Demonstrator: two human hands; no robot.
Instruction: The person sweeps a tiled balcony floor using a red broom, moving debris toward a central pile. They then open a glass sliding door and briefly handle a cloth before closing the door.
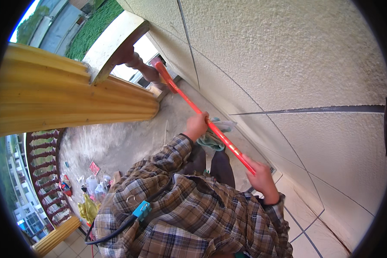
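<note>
A long red broom handle runs diagonally in front of me. My left hand is closed around its middle. Lower down, my right hand grips the near end of the handle. The red broom head with pale bristles is at the far end, beside a dark red baluster; whether they touch I cannot tell. A crumpled green cloth and some clear plastic show behind the handle near my left hand. Whether that hand also holds them is unclear.
A textured beige wall rises close on the right. On the left stands a fluted yellow column, with a baluster railing beyond it. Plastic bags, a yellow bag and a red packet lie on the concrete floor.
</note>
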